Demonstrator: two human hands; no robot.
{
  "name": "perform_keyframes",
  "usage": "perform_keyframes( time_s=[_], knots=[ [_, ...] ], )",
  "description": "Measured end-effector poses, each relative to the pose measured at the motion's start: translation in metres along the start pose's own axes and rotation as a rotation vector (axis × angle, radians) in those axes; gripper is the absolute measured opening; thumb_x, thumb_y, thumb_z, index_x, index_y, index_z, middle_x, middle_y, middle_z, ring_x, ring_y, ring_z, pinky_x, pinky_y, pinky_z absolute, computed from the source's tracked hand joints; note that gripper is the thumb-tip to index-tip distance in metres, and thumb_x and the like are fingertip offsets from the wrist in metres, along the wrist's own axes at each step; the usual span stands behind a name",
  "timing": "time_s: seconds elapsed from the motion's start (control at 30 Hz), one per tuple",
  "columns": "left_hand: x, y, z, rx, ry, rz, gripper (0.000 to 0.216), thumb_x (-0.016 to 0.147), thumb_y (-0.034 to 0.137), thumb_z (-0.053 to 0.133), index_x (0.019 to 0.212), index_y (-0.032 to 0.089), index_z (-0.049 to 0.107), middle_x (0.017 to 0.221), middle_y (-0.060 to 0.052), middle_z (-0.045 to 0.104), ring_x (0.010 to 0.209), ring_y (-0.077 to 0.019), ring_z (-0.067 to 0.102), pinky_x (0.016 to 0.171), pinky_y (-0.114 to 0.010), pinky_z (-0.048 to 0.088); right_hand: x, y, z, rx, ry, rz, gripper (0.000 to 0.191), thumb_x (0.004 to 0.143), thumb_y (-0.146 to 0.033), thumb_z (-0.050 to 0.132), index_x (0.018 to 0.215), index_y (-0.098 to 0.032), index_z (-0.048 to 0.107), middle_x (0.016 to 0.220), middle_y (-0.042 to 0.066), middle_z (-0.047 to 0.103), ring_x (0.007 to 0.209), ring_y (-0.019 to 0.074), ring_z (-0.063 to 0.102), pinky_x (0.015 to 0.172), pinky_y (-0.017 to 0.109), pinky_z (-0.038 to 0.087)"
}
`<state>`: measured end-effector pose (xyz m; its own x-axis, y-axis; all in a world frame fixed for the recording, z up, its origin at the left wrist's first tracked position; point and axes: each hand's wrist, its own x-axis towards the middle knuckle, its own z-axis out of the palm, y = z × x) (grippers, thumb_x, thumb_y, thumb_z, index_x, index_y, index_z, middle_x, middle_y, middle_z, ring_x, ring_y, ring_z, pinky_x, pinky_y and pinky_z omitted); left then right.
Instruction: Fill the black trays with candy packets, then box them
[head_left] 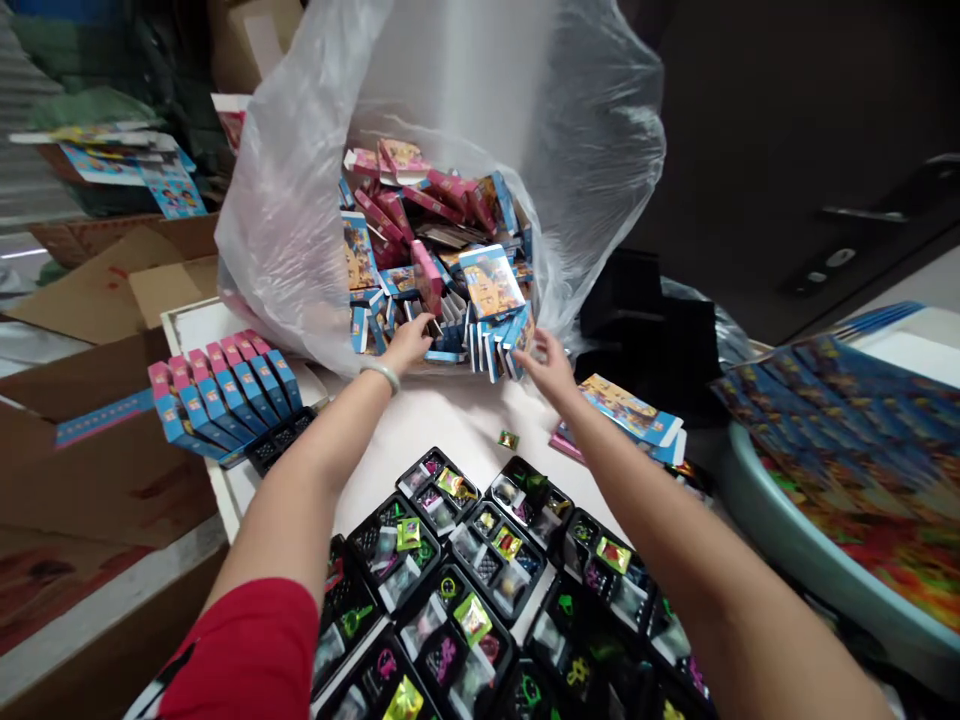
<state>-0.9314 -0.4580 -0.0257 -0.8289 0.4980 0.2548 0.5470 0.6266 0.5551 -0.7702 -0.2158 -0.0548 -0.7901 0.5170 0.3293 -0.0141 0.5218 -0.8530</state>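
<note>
Both my arms reach forward to the mouth of a big clear plastic bag [300, 200] full of small pink-and-blue printed boxes [442, 250]. My left hand [409, 342], a pale bracelet on its wrist, has its fingers curled onto boxes at the bag's lower edge. On the other side of a row of upright boxes [491, 345] is my right hand [547, 362], fingers bent against them. Nearer me lie several black plastic trays [480, 560] holding small coloured toys and packets.
A fanned row of the same boxes [225, 395] lies at the left on the white table [435, 425]. More flat boxes [630, 410] sit at the right. A teal basin [810, 560] holds printed sheets. Cardboard cartons [97, 440] stand at the left.
</note>
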Motion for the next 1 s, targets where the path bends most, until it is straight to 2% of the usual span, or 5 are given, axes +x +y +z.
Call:
perform_keyframes(
  time_s=[0.23, 0.37, 0.6, 0.8, 1.0],
  knots=[
    [-0.078, -0.055, -0.015, 0.227, -0.123, 0.275, 0.048, 0.089, 0.011, 0.054, 0.135, 0.017, 0.067, 0.128, -0.013, 0.074, 0.121, -0.0283, 0.069, 0.111, -0.044, 0.052, 0.073, -0.058, 0.030, -0.285, -0.053, 0.145, 0.092, 0.081, -0.053, 0.076, 0.162, -0.025, 0.040, 0.169, 0.017, 0.035, 0.157, 0.0417, 0.027, 0.123, 0.069, 0.025],
    [-0.111, -0.073, -0.046, 0.189, -0.345, 0.286, 0.065, 0.087, 0.022, 0.063, 0.151, 0.021, 0.053, 0.143, -0.013, 0.067, 0.128, -0.0284, 0.066, 0.111, -0.041, 0.051, 0.070, -0.076, 0.047, -0.396, -0.126, 0.125, 0.075, 0.083, -0.043, 0.075, 0.153, -0.026, 0.052, 0.158, 0.014, 0.052, 0.151, 0.0422, 0.038, 0.121, 0.073, 0.024],
    [-0.140, -0.043, -0.096, 0.116, -0.539, 0.264, 0.058, 0.086, 0.043, 0.065, 0.143, 0.029, 0.064, 0.151, -0.009, 0.062, 0.135, -0.0286, 0.062, 0.116, -0.042, 0.046, 0.021, -0.065, 0.070, -0.209, -0.258, 0.036, 0.066, 0.080, -0.030, 0.073, 0.143, -0.020, 0.056, 0.122, 0.009, 0.074, 0.111, 0.0285, 0.068, 0.105, 0.047, 0.051],
    [-0.148, -0.029, -0.095, 0.093, -0.631, 0.249, 0.061, 0.082, 0.069, 0.059, 0.127, 0.030, 0.074, 0.148, -0.010, 0.064, 0.143, -0.0294, 0.054, 0.118, -0.042, 0.045, -0.038, -0.034, 0.058, 0.078, -0.256, 0.063, 0.045, 0.075, -0.027, 0.069, 0.119, -0.016, 0.066, 0.109, 0.007, 0.074, 0.106, 0.0253, 0.069, 0.104, 0.042, 0.052],
    [-0.188, -0.050, -0.087, 0.184, -0.367, 0.187, 0.068, 0.088, 0.077, 0.046, 0.129, 0.031, 0.074, 0.165, -0.010, 0.044, 0.151, -0.0387, 0.042, 0.121, -0.057, 0.038, -0.082, -0.001, 0.003, 0.361, -0.108, 0.281, 0.042, 0.073, -0.041, 0.073, 0.107, -0.023, 0.056, 0.105, 0.005, 0.071, 0.098, 0.0219, 0.069, 0.090, 0.040, 0.060]
  ],
)
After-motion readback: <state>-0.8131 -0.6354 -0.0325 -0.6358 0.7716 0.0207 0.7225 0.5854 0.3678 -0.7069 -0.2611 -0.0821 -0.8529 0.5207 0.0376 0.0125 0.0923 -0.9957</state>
